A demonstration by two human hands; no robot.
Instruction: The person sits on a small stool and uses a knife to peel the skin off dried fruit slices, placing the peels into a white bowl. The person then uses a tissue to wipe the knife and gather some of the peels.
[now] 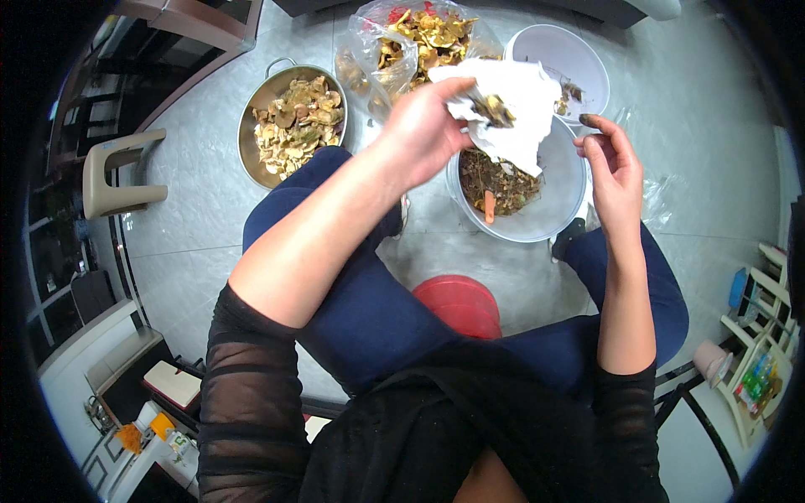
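Observation:
My left hand (427, 129) holds a crumpled white tissue (519, 94) with dark, yellowish bits of mushroom (494, 112) on it, slightly blurred. My right hand (613, 154) is raised to the right of it, thumb and fingers curled towards each other, index fingertip dark with dirt; whether anything small is between them cannot be told. Below both is a translucent plastic tub (556, 201) with brown plant debris (503, 185) and an orange-handled tool (489, 206). A clear plastic bag (393, 63) of yellow-brown mushrooms (434, 34) lies beyond my left hand.
A steel two-handled-style pan (247, 151) of mushroom pieces (299, 122) stands at the left. A white bucket (591, 56) with scraps stands behind the tub. A red stool (459, 302) is between my legs, a beige plastic stool (100, 173) far left. Clear plastic wrap (660, 195) lies right.

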